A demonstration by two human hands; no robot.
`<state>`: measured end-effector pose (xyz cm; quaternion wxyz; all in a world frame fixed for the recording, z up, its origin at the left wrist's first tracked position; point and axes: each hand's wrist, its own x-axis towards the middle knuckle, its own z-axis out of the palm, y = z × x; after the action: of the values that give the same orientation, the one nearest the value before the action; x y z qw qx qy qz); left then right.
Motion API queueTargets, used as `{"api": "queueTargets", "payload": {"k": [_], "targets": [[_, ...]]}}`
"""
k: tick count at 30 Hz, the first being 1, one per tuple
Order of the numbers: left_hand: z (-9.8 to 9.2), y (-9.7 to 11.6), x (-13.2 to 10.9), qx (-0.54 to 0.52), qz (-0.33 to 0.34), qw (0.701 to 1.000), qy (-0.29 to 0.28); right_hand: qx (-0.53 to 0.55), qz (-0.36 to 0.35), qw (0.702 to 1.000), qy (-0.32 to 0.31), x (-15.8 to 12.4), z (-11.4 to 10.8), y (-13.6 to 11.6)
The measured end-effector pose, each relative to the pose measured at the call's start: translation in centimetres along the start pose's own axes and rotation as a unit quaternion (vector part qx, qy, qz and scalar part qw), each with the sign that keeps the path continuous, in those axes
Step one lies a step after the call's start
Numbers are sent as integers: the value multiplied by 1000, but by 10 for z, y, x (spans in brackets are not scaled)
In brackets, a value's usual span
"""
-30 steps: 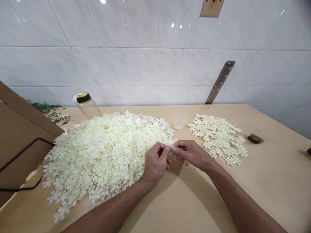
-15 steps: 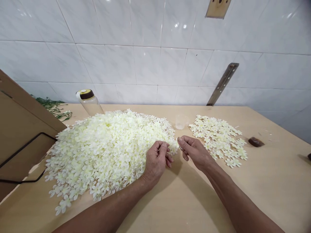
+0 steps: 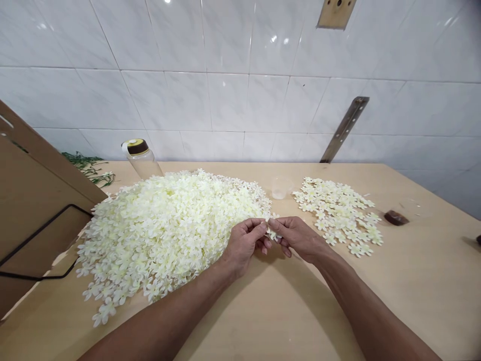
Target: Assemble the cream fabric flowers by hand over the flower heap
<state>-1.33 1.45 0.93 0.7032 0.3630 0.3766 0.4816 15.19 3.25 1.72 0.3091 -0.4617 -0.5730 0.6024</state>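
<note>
At frame center, the left hand [image 3: 244, 243] and right hand [image 3: 298, 238] pinch 1 flower [image 3: 271, 231]; it looks light, soft, best gripped by petal edges.

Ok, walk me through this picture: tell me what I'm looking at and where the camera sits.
No machine here: a person works with bare hands, and the camera sits on their head, looking down at a wooden table. The left hand and right hand meet at the fingertips and pinch one cream flower. On the left lies a big heap of such flowers; on the right a thinner spread. Behind stand a capped bottle and a small clear cup.
</note>
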Motion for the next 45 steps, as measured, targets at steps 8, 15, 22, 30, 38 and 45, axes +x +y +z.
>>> {"api": "queueTargets", "payload": {"k": [8,15,22,30,38,45], "targets": [[-2,5,2,-38,13,999,14,24,-11,999,-39,-4,-13,-8],[-6,18,3,-69,55,996,28,26,-45,996,70,0,-20,-6],[-8,15,3,-70,44,997,10,40,-53,994,89,0,-21,-7],[-7,17,4,-58,43,997,18,48,-50,994,82,2,-12,-2],[-3,15,5,-10,72,996,46,-75,-82,985,130,-1,-6,-7],[-6,-2,8,75,103,991,45,34,-60,996,58,-1,6,-9]]}}
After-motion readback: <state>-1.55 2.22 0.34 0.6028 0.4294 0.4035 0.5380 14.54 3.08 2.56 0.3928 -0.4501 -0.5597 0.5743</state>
